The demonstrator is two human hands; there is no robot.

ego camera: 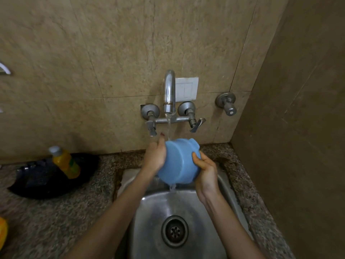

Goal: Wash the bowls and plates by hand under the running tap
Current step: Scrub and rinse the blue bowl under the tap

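1. Blue bowl (177, 161) is being held directly below the tap (169, 90), tipped on its side above the sink (209, 208), clear of the basin floor.
2. Water is running from the tap spout onto the bowl's upper edge and is dripping off its lowest edge into the sink.
3. Left hand (154, 156) is pressing against the bowl's left side, below and just left of the tap; fingers are lying nearly straight, pointing up.
4. Right hand (205, 171) is gripping the bowl's right edge, below and right of the tap; the thumb is curling over the outside, and the other fingers are hidden.
5. Drain (175, 231) is sitting well below the tap, in line with it.
6. Yellow bottle (65, 161) is standing far left of the tap on something dark (46, 186) that is too blurred to identify.
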